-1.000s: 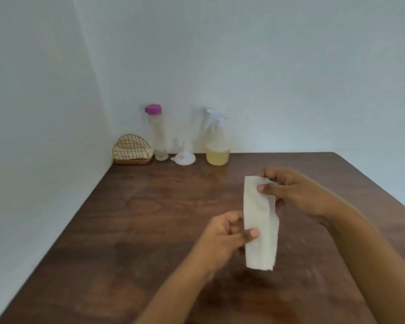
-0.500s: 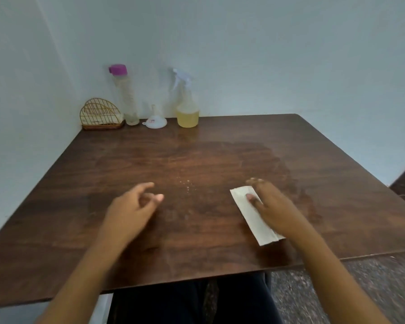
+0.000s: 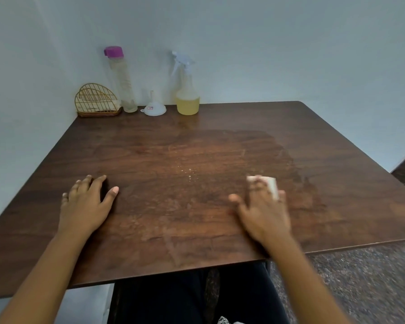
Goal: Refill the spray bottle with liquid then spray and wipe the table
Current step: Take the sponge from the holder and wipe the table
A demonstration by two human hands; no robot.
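From my seat I see the left hand lying flat on the wooden surface, fingers straight and spread, thumb out, holding nothing. The right hand is blurred, but its fingers look stretched out and pressed down on a folded white tissue. Only the tissue's far edge shows past them. The tissue lies well in front of the spray bottle, nearer me and to its right. The spray bottle stands upright against the wall, with yellowish liquid in its lower part. Small droplets lie between it and the hands. Left of the spray bottle come a white funnel, a tall purple-capped bottle and a wire napkin holder.
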